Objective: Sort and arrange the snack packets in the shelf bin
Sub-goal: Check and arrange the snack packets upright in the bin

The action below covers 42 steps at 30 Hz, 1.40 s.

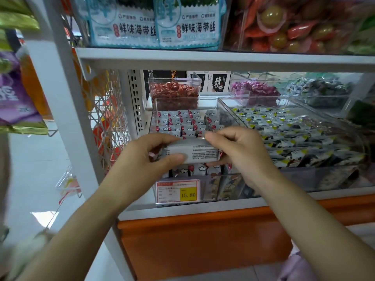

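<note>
1. Snack packets [194, 153]: white bundle, printed back up, held above the front of the clear shelf bin [152, 122], over rows of packets [178, 120] standing inside.
2. Left hand [142, 157] gripped the bundle's left end, thumb on the near side, fingers over the top. Right hand [241, 151] pinched the right end and top edge.
3. Risk: bundle looked loose. An uneven squeeze could fan packets out and drop them.
4. Risk: lowering it crooked could topple the upright rows, or spill packets into the neighbouring bin [263, 98] just beside.
</note>
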Each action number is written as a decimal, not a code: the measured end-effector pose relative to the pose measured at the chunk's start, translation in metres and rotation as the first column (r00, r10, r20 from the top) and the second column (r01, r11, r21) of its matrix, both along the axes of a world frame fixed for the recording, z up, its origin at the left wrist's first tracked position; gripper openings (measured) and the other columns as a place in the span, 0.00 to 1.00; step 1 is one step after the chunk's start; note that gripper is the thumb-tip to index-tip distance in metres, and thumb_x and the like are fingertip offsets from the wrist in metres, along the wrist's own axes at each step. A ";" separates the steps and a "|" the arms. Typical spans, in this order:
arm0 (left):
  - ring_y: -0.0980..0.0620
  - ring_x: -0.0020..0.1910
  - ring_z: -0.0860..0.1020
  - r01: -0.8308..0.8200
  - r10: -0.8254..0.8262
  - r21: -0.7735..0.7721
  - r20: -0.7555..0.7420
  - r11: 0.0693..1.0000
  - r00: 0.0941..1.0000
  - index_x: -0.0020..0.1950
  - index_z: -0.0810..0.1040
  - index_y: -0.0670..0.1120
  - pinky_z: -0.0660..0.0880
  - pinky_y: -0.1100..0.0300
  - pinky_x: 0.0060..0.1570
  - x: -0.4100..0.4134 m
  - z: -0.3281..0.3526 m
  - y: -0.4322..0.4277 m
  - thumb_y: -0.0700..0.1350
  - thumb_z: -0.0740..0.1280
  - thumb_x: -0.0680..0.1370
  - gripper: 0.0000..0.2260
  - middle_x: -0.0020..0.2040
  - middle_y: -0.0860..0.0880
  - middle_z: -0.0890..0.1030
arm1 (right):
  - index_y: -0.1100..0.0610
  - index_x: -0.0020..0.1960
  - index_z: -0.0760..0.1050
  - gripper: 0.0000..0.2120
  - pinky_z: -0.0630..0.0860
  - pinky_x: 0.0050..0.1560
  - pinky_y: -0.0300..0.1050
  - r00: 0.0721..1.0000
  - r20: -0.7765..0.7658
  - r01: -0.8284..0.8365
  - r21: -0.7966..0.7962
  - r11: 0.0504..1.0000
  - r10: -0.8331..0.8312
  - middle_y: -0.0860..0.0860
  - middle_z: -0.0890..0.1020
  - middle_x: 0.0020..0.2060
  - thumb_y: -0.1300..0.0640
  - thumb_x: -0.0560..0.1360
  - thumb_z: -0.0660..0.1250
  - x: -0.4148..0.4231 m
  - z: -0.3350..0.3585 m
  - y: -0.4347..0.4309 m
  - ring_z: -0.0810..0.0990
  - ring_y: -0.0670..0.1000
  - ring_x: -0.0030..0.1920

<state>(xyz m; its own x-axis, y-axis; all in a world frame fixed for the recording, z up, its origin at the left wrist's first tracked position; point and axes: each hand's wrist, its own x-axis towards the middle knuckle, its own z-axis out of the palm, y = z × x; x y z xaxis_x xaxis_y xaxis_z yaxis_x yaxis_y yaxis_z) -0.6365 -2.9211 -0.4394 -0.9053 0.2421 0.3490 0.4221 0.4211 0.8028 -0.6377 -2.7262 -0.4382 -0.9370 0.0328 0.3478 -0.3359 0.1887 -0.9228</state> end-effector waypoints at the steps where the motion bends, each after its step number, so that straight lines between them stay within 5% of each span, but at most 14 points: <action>1: 0.64 0.44 0.79 -0.004 0.004 0.011 -0.007 1.000 1.000 0.53 0.77 0.58 0.75 0.73 0.39 0.000 0.000 0.000 0.59 0.66 0.64 0.18 0.47 0.58 0.81 | 0.56 0.37 0.81 0.08 0.82 0.34 0.50 0.999 0.032 -0.031 -0.020 0.999 0.032 0.58 0.83 0.39 0.59 0.74 0.68 0.000 0.001 0.002 0.83 0.57 0.40; 5: 0.67 0.46 0.78 -0.021 0.020 -0.009 -0.090 1.000 0.996 0.58 0.77 0.57 0.73 0.76 0.41 0.000 -0.001 0.001 0.63 0.62 0.65 0.23 0.49 0.62 0.79 | 0.57 0.37 0.81 0.08 0.82 0.31 0.48 0.990 0.116 -0.071 -0.107 0.992 0.083 0.68 0.78 0.49 0.59 0.73 0.67 -0.002 0.001 0.008 0.81 0.64 0.44; 9: 0.72 0.45 0.76 -0.113 0.102 -0.046 -0.191 0.993 0.976 0.63 0.76 0.52 0.71 0.79 0.41 -0.002 -0.005 0.003 0.61 0.60 0.69 0.25 0.47 0.63 0.78 | 0.56 0.37 0.83 0.08 0.82 0.34 0.43 0.983 0.095 -0.130 -0.231 0.964 0.156 0.59 0.84 0.40 0.53 0.69 0.69 -0.004 -0.001 0.008 0.84 0.59 0.42; 12: 0.68 0.45 0.76 -0.196 0.186 -0.022 -0.227 0.980 0.956 0.64 0.75 0.50 0.69 0.80 0.40 -0.006 -0.008 0.001 0.55 0.61 0.74 0.20 0.46 0.61 0.78 | 0.53 0.52 0.81 0.18 0.81 0.44 0.44 0.955 0.069 -0.264 -0.239 0.934 0.287 0.53 0.84 0.48 0.52 0.63 0.72 -0.004 -0.001 0.006 0.84 0.53 0.46; 16: 0.58 0.47 0.78 -0.257 0.243 -0.026 -0.255 0.966 0.936 0.65 0.75 0.49 0.69 0.77 0.42 -0.007 -0.010 0.002 0.53 0.62 0.76 0.19 0.48 0.56 0.78 | 0.48 0.58 0.76 0.22 0.78 0.43 0.36 0.983 -0.010 -0.184 -0.002 0.983 0.184 0.45 0.81 0.41 0.52 0.63 0.71 -0.003 -0.004 0.000 0.84 0.48 0.37; 21: 0.53 0.54 0.78 -0.204 0.192 -0.018 -0.257 0.979 0.947 0.69 0.68 0.50 0.75 0.59 0.52 -0.002 -0.007 0.006 0.61 0.56 0.72 0.29 0.59 0.50 0.78 | 0.55 0.50 0.79 0.08 0.81 0.37 0.41 0.998 -0.053 -0.044 -0.147 0.988 0.037 0.47 0.83 0.36 0.59 0.71 0.70 -0.008 -0.004 0.001 0.83 0.48 0.36; 25: 0.52 0.70 0.64 -0.195 0.111 -0.259 -0.308 0.946 0.945 0.75 0.57 0.49 0.59 0.59 0.67 -0.008 -0.008 0.020 0.59 0.57 0.77 0.29 0.73 0.49 0.63 | 0.60 0.54 0.76 0.10 0.81 0.37 0.41 0.975 -0.102 0.176 -0.178 0.968 -0.196 0.49 0.80 0.41 0.60 0.73 0.69 -0.023 0.005 0.008 0.82 0.45 0.33; 29: 0.47 0.75 0.50 -0.134 0.078 -0.530 -0.127 0.837 0.989 0.76 0.50 0.44 0.48 0.57 0.70 -0.049 -0.002 0.048 0.57 0.54 0.80 0.30 0.77 0.44 0.52 | 0.55 0.49 0.71 0.08 0.81 0.36 0.46 0.951 -0.141 0.246 -0.202 0.948 -0.276 0.48 0.75 0.38 0.62 0.74 0.69 -0.043 0.021 0.013 0.82 0.49 0.31; 32: 0.41 0.72 0.58 -0.139 0.138 -0.656 -0.053 0.741 0.989 0.72 0.59 0.38 0.56 0.48 0.71 -0.093 0.004 0.065 0.57 0.52 0.80 0.28 0.72 0.38 0.62 | 0.56 0.48 0.69 0.09 0.81 0.39 0.53 0.963 -0.079 0.240 -0.182 0.954 -0.258 0.47 0.74 0.39 0.62 0.74 0.69 -0.063 0.026 0.017 0.82 0.55 0.34; 34: 0.40 0.70 0.60 -0.148 0.186 -0.714 -0.025 0.684 0.982 0.70 0.62 0.38 0.59 0.46 0.70 -0.118 0.000 0.069 0.58 0.51 0.80 0.28 0.70 0.37 0.64 | 0.58 0.49 0.68 0.09 0.81 0.37 0.48 0.975 -0.034 0.209 -0.188 0.960 -0.219 0.48 0.76 0.41 0.62 0.74 0.69 -0.076 0.027 0.020 0.83 0.58 0.38; 42: 0.36 0.70 0.63 -0.169 0.360 -0.756 0.093 0.632 0.928 0.75 0.55 0.41 0.63 0.42 0.67 -0.170 -0.011 0.070 0.67 0.45 0.77 0.36 0.70 0.34 0.65 | 0.58 0.49 0.68 0.09 0.81 0.34 0.41 0.981 -0.001 0.194 -0.151 0.969 -0.196 0.52 0.77 0.43 0.61 0.74 0.69 -0.108 0.026 0.022 0.82 0.53 0.39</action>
